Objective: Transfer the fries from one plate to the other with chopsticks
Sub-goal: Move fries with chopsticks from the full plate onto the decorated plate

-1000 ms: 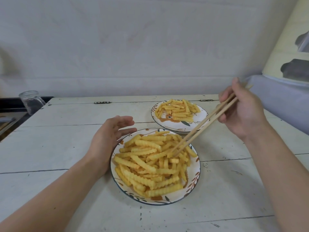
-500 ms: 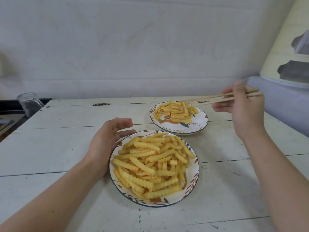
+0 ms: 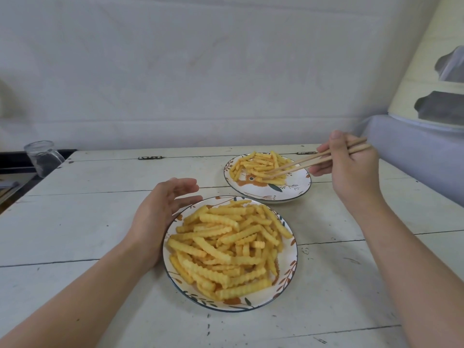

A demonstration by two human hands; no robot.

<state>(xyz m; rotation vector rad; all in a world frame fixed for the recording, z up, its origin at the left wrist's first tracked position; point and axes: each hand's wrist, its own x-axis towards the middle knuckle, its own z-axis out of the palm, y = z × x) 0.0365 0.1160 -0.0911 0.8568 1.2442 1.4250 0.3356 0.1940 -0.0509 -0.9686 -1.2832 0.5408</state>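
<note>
Head view, the only one: two patterned plates on a white plank worktop (image 3: 75, 222). Near plate (image 3: 292, 249) is heaped w/ crinkle fries (image 3: 226, 249); far plate (image 3: 298, 189) carries a much smaller pile of fries (image 3: 258, 164), mostly on its left half.

Right hand (image 3: 351, 169) grips the chopsticks (image 3: 319, 158) near their top ends, fingers curled round them, thumb up. Tips are down in the far pile, close together. Left hand (image 3: 160, 217) lies open, fingers loosely straight, palm against the left rim of the near plate, holding nothing.

Progress: if the near plate is the source, the job looks early on. Only a small share has crossed & the bulk is left. Which plate is source isn't certain from this alone.

Hard to tell: whether the tips pinch a fry, have let one go, or just touch the pile; they blend w/ the fries there. Right-hand fingers under the sticks are hidden. Both forearms are cut off by the frame. A clear glass jar (image 3: 42, 156) sits at far left off the worktop, blurred, contents unclear. Right background shapes are blurred too.
</note>
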